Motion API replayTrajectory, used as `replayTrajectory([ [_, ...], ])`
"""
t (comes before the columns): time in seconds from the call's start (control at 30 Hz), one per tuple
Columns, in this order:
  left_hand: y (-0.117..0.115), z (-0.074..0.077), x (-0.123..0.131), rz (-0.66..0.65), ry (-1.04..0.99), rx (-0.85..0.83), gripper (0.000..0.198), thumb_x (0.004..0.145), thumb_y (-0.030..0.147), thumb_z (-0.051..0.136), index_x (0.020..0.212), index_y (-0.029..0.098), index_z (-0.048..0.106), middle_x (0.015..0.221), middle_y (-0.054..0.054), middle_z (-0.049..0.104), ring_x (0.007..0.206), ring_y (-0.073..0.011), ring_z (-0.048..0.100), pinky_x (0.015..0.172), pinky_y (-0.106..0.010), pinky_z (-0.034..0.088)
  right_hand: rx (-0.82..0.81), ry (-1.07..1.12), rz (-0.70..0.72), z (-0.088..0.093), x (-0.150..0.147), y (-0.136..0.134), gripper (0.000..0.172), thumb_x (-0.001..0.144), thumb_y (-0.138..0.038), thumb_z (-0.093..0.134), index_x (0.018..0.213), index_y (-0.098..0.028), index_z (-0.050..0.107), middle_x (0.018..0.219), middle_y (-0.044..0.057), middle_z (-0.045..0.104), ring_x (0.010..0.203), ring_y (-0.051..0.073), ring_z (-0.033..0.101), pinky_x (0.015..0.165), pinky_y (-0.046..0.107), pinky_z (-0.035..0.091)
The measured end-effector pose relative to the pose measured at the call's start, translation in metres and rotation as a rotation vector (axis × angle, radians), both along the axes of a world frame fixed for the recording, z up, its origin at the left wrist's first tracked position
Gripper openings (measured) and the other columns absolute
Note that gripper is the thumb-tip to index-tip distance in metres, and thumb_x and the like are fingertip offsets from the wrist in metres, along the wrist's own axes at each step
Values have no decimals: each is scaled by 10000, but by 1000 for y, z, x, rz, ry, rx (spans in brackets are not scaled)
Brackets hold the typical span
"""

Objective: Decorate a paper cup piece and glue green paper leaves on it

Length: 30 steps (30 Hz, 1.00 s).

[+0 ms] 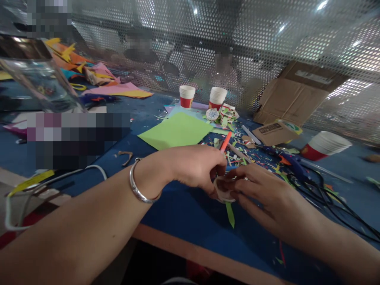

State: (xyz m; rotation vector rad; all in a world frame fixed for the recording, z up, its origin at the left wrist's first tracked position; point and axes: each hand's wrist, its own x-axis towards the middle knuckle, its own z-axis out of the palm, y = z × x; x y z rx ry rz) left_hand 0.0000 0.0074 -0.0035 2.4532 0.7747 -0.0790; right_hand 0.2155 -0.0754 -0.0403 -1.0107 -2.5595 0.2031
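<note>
Over the near part of the blue table, my left hand (198, 164) and my right hand (264, 192) close round a small whitish paper cup piece (225, 190) from either side. A pointed green paper strip (229, 215) hangs from its lower edge. My left fingers curl at its left rim, partly hidden by the back of the hand. The fingertips of my right hand press on its right side. Just behind my left hand an orange stick-like thing (226, 141) pokes up; its lower part is hidden. Farther back lies a light green paper sheet (178, 130).
Paper scraps (243, 148) litter the table beyond my hands. Stacked paper cups (326, 143) and a blue glue gun (299, 168) with black cables are at right. Other cups (187, 97), decorated cup pieces (228, 114) and cardboard (293, 95) stand near the perforated screen. A glass jar (50, 83) is at left.
</note>
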Motion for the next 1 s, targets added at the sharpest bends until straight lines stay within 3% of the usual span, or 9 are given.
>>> replayTrajectory([
  [0.27, -3, 6, 2, -17, 56, -5, 271, 740, 264, 808, 978, 169, 720, 918, -4, 729, 811, -156, 636, 671, -242, 408, -21, 33, -51, -4, -1, 6, 163, 909, -85, 553, 945, -171, 687, 1072, 133, 686, 952, 253, 642, 784, 421, 557],
  [0.43, -2, 4, 2, -8, 59, 37, 289, 717, 270, 807, 973, 178, 710, 910, 1, 718, 779, -153, 614, 630, -246, 377, 26, 64, -24, -3, -2, 5, 181, 947, -94, 543, 926, -169, 707, 1054, 123, 709, 964, 241, 651, 797, 402, 549],
  [0.6, 0, 1, -1, -33, 18, 36, 282, 730, 307, 798, 971, 185, 718, 882, 4, 711, 749, -148, 608, 607, -249, 362, -106, 184, -121, -1, -2, 5, 134, 968, -203, 603, 900, -216, 718, 1096, 65, 702, 1011, 192, 652, 834, 347, 536],
  [0.77, 1, 2, -2, -18, 27, 52, 307, 727, 306, 813, 987, 180, 711, 890, -3, 706, 769, -153, 601, 615, -245, 367, -166, 165, -148, -2, -4, 7, 169, 930, -147, 575, 830, -221, 690, 1046, 57, 693, 986, 207, 647, 820, 375, 529],
  [1.0, 0, 8, -8, 36, -102, 60, 154, 797, 203, 706, 944, 174, 738, 852, 8, 707, 710, -115, 596, 630, -231, 402, -139, 153, -170, -3, -7, 10, 178, 923, -141, 599, 756, -199, 621, 945, 62, 664, 897, 205, 632, 763, 376, 523],
])
